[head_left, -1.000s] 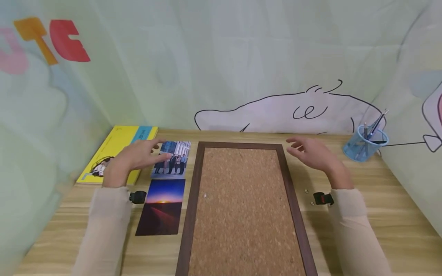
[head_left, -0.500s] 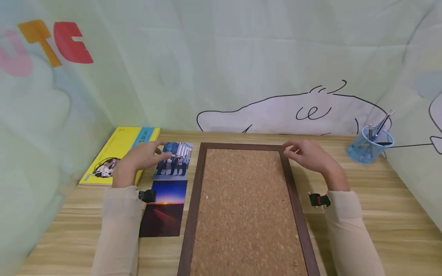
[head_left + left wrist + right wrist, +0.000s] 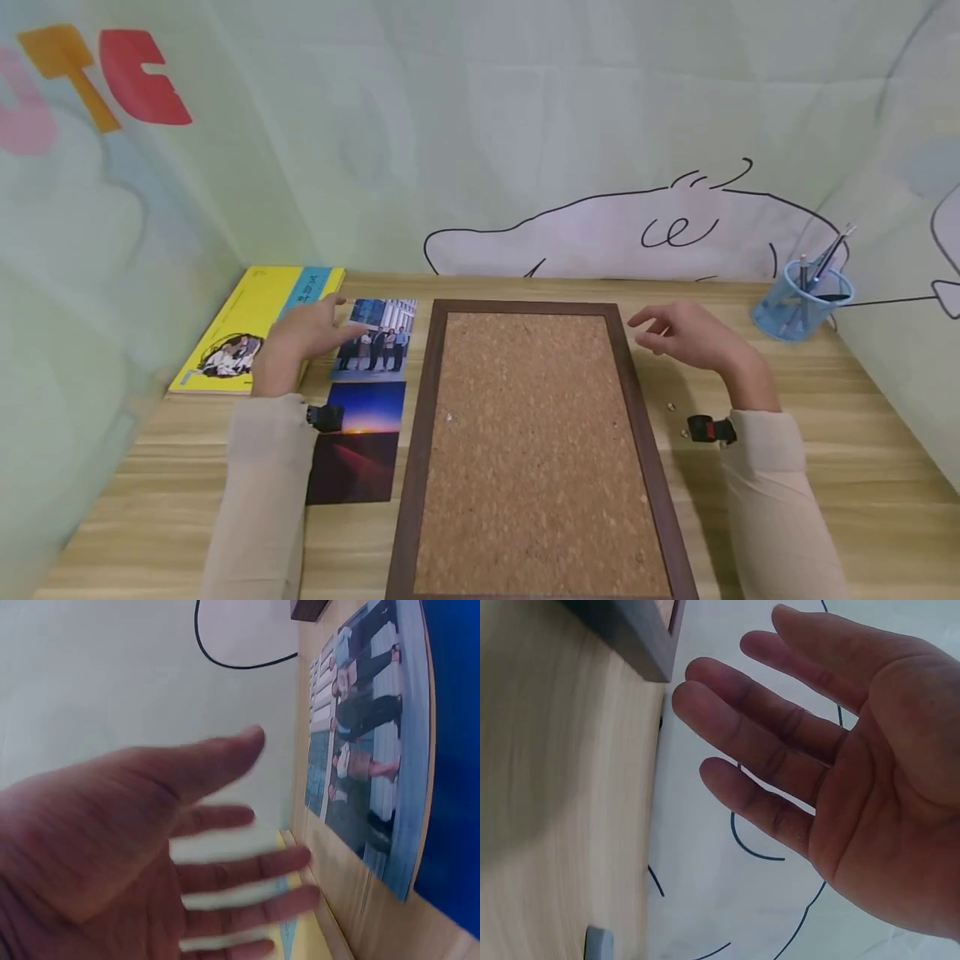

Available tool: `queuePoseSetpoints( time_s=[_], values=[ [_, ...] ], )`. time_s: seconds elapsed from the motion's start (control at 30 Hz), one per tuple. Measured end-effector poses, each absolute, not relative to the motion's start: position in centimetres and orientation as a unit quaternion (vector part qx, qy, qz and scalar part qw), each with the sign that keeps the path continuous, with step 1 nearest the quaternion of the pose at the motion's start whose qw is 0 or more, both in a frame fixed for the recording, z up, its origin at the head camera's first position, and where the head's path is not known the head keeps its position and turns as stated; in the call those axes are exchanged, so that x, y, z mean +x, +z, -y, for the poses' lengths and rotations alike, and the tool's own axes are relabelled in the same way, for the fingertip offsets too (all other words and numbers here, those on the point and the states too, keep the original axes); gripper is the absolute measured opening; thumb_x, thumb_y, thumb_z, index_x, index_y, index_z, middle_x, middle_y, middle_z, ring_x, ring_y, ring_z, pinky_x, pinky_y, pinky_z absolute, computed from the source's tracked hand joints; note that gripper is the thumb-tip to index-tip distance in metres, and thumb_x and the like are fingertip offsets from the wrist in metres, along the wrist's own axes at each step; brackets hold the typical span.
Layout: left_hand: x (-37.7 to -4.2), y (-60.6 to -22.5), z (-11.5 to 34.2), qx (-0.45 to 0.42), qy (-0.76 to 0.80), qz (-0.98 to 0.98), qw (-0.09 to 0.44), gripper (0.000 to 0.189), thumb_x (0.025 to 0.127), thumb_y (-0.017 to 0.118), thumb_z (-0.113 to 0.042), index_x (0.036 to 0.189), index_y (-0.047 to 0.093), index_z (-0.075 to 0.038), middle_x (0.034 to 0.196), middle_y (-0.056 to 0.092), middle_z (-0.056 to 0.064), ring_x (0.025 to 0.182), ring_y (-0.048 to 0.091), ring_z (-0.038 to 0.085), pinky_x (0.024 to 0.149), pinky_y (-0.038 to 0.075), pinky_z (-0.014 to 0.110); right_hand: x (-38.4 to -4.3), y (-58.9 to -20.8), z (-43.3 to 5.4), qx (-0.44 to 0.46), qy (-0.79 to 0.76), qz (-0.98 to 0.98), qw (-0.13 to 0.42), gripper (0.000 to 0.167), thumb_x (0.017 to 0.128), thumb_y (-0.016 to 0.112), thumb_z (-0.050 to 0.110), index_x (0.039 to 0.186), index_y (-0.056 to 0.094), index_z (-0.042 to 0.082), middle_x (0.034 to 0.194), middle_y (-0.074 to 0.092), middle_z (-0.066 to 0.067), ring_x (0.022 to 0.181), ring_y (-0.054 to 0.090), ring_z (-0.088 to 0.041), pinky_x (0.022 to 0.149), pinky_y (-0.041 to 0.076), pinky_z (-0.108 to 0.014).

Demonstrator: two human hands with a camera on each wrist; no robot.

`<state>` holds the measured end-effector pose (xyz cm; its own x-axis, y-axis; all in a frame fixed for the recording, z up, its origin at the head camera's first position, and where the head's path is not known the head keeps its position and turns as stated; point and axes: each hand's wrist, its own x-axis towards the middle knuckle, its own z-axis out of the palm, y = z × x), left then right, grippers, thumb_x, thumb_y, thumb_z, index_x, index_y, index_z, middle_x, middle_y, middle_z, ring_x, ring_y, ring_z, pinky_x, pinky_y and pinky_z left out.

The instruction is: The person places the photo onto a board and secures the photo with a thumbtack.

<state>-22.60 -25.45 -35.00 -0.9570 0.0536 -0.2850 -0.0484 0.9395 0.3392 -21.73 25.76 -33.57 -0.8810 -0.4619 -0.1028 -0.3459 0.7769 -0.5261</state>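
A cork board (image 3: 543,450) in a dark wooden frame lies on the table between the two hands. My left hand (image 3: 302,340) hovers by the left edge of a group photo (image 3: 381,340), its fingers spread and holding nothing; the left wrist view shows the palm and thumb beside that photo. Just below it on the table lies a sunset photo (image 3: 358,458), partly covered by the wrist strap. Beyond the board's upper right corner, my right hand (image 3: 693,337) is raised with relaxed fingers and nothing in them. Small shiny pieces (image 3: 671,407) lie near the right wrist, and one clear speck (image 3: 449,417) is on the cork.
A yellow book (image 3: 247,329) lies at the back left, partly behind the left hand. At the back right stands a blue mesh pen cup (image 3: 797,308) with several pens. Printed cloth walls (image 3: 510,125) enclose the table (image 3: 142,508) at the back and sides.
My right hand moved in to the board's upper right corner, then drew back to the right. The left hand shifted slightly rightward along the group photo. The head view also shifted slightly.
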Motion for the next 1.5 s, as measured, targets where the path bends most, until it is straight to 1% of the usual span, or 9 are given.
queuePoseSetpoints(
  time_s=[0.1,0.4,0.6,0.8,0.9,1.13,1.37,1.43,1.5],
  values=[
    [-22.8,-35.1,25.4,-0.017,0.162,-0.972,0.172,0.089,0.096,0.058,-0.048,0.153,0.02,0.008,0.144,0.037,0.039,0.118,0.044,0.051,0.104,0.037,0.063,-21.6,-33.7,-26.1,-0.215,-0.246,-0.937,0.126,0.029,0.098,0.064,0.016,0.123,0.065,0.001,0.099,0.074,-0.014,0.086,0.07,-0.023,0.078,0.054,-0.047],
    [-22.9,-35.3,25.9,-0.001,0.195,-0.963,0.188,0.094,0.089,0.074,-0.042,0.152,0.022,0.005,0.138,0.044,0.036,0.114,0.045,0.047,0.102,0.038,0.063,-21.4,-34.1,-27.4,-0.248,-0.226,-0.932,0.138,0.022,0.094,0.068,0.007,0.115,0.068,0.002,0.096,0.073,-0.008,0.088,0.069,-0.022,0.076,0.054,-0.043],
    [-23.1,-35.6,25.3,0.006,0.207,-0.96,0.189,0.096,0.088,0.076,-0.039,0.152,0.02,0.007,0.138,0.043,0.037,0.113,0.046,0.045,0.103,0.039,0.061,-20.6,-34.8,-28.9,-0.255,-0.231,-0.927,0.151,0.018,0.092,0.072,0.009,0.109,0.07,0.006,0.097,0.073,-0.004,0.091,0.068,-0.021,0.075,0.055,-0.036],
    [-23.1,-35.9,24.7,0.002,0.2,-0.962,0.183,0.109,0.087,0.075,-0.045,0.155,0.008,0.007,0.143,0.033,0.039,0.12,0.04,0.049,0.106,0.034,0.064,-20.2,-35.9,-30.0,-0.272,-0.265,-0.906,0.186,0.019,0.09,0.075,0.016,0.108,0.071,0.008,0.101,0.071,0.0,0.095,0.066,-0.018,0.081,0.054,-0.032],
    [-23.1,-36.1,24.6,-0.003,0.192,-0.964,0.186,0.114,0.085,0.076,-0.048,0.155,0.003,0.007,0.144,0.028,0.041,0.122,0.036,0.051,0.106,0.034,0.064,-19.8,-36.5,-30.5,-0.279,-0.27,-0.9,0.199,0.021,0.089,0.076,0.019,0.108,0.071,0.01,0.103,0.07,0.001,0.095,0.066,-0.017,0.081,0.054,-0.031],
    [-22.8,-36.4,24.2,-0.025,0.184,-0.96,0.211,0.12,0.082,0.077,-0.05,0.156,-0.001,0.003,0.144,0.019,0.043,0.122,0.032,0.054,0.104,0.035,0.066,-19.1,-37.6,-30.9,-0.283,-0.295,-0.886,0.22,0.023,0.087,0.079,0.021,0.106,0.071,0.011,0.09,0.067,0.003,0.083,0.061,-0.01,0.072,0.052,-0.027],
    [-22.8,-37.2,23.6,-0.06,0.177,-0.958,0.218,0.124,0.078,0.08,-0.051,0.158,-0.002,-0.002,0.15,0.008,0.043,0.122,0.031,0.059,0.104,0.033,0.068,-18.8,-38.6,-31.2,-0.296,-0.345,-0.862,0.224,0.021,0.088,0.078,0.016,0.104,0.068,0.008,0.082,0.06,0.001,0.075,0.055,-0.01,0.064,0.048,-0.026],
    [-22.7,-37.2,23.4,-0.073,0.181,-0.957,0.217,0.124,0.078,0.081,-0.048,0.159,-0.002,-0.005,0.151,0.008,0.042,0.124,0.03,0.059,0.105,0.032,0.068,-18.7,-38.9,-31.4,-0.3,-0.346,-0.862,0.217,0.02,0.088,0.078,0.016,0.103,0.067,0.008,0.081,0.059,0.002,0.074,0.055,-0.009,0.063,0.047,-0.026],
    [-22.6,-37.2,23.3,-0.084,0.181,-0.956,0.217,0.122,0.078,0.082,-0.045,0.159,0.0,-0.004,0.149,0.013,0.042,0.123,0.031,0.057,0.106,0.032,0.067,-18.7,-39.2,-31.4,-0.303,-0.348,-0.861,0.213,0.02,0.088,0.078,0.017,0.102,0.066,0.009,0.082,0.059,0.002,0.075,0.055,-0.009,0.064,0.047,-0.026]
  ],
)
